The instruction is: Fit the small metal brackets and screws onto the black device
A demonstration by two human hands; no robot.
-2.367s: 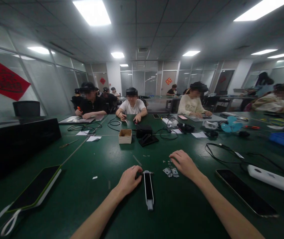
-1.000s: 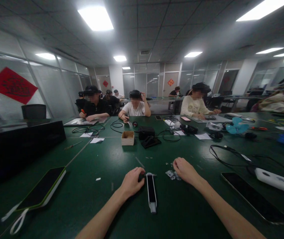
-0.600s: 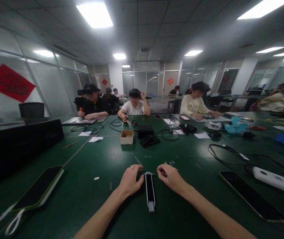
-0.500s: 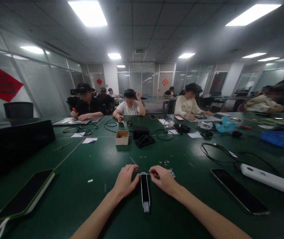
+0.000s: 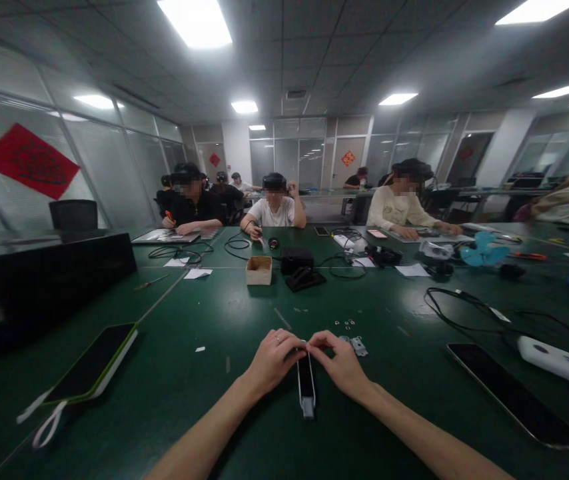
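A narrow device [image 5: 306,380] with a dark face, a pale frame and a grey block at its near end lies on the green table in front of me. Over its far end my left hand [image 5: 274,363] is closed, thumb and fingertips brought together. My right hand [image 5: 340,365] pinches at the same spot from the other side, its fingertips meeting those of the left. Whatever sits between the fingers is too small and covered to make out. Just beyond the right hand are grey metal pieces [image 5: 359,346] and several tiny parts [image 5: 348,324].
Phones lie at left [image 5: 92,367] and right [image 5: 514,395], with a white power strip [image 5: 562,363] beyond the right one. Ahead stand a small open box [image 5: 259,271] and a black case [image 5: 296,259]. A screwdriver [image 5: 151,283] lies farther left. Several people sit across the table.
Both hands have closed in over the device's far end, and their fingertips now meet where they were apart. The whole view has shifted, so things appear farther right.
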